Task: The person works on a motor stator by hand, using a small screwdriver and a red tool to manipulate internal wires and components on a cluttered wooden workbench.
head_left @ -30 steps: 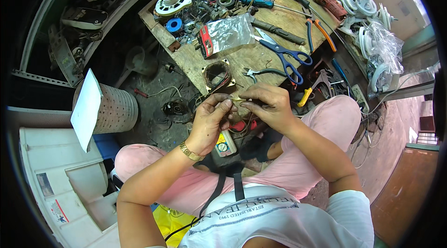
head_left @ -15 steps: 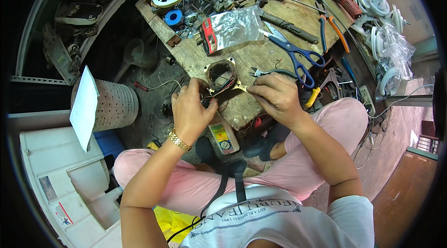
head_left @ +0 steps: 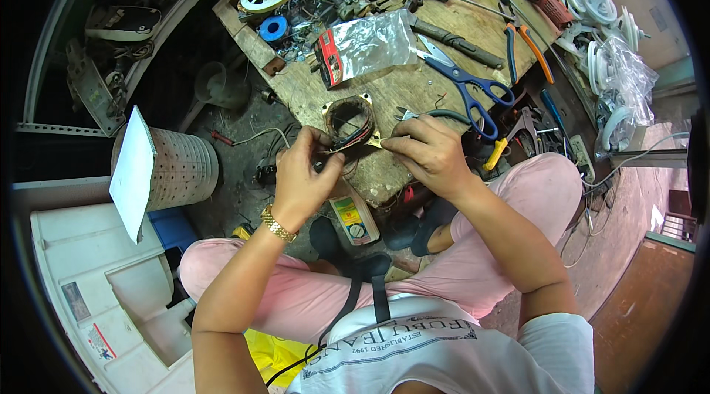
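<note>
One motor stator (head_left: pixel 332 122) sits at the counter's (head_left: pixel 299 98) near edge, wires (head_left: pixel 359 134) already lining its near rim. The left hand (head_left: pixel 302 172) curls narrowly beside it; whether it grips a wire cannot be told. The right hand (head_left: pixel 433 150) pinches a yellow strip (head_left: pixel 374 141) at its near-right side. Work looks partway: the strip seems unsecured; what else remains is unclear.

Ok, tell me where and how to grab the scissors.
Best take the scissors by the blue handles, probably from the near right, with the right hand, which is closer: the loops face that side, while the blades point away to the far left.
</note>
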Demonstrator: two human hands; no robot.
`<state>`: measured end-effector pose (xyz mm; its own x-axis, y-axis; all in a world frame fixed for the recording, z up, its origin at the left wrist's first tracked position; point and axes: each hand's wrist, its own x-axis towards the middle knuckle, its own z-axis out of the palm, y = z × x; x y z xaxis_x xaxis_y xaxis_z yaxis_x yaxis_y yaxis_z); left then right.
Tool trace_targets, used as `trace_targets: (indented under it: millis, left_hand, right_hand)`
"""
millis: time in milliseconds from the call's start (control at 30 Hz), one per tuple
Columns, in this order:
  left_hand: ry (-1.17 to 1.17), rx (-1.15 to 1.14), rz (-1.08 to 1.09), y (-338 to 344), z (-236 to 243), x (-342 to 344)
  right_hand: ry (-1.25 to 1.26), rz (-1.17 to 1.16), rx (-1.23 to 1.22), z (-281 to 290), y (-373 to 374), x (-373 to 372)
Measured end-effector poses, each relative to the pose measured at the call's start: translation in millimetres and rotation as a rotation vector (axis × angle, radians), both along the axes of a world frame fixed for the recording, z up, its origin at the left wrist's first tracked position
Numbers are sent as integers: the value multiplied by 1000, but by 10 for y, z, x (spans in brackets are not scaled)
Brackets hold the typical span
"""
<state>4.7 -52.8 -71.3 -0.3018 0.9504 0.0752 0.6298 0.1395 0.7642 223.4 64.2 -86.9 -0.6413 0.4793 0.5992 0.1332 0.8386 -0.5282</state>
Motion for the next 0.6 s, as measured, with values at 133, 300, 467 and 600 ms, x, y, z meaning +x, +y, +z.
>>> trace_targets:
  millis: [133, 300, 467, 600]
  left_hand:
    - [-337, -106, 17, -23, 17, -102]
    - [-306, -238, -8, 7, 131, -52]
    - [-63, -227, -1, 43, 275, 15]
    - [123, -135, -4, 43, 267, 41]
  right_hand:
    - [3, -11, -3, 3, -6, -18]
    - [-11, -14, 15, 12, -2, -35]
    - [3, -14, 43, 17, -1, -69]
    - [17, 12, 30, -6, -18, -87]
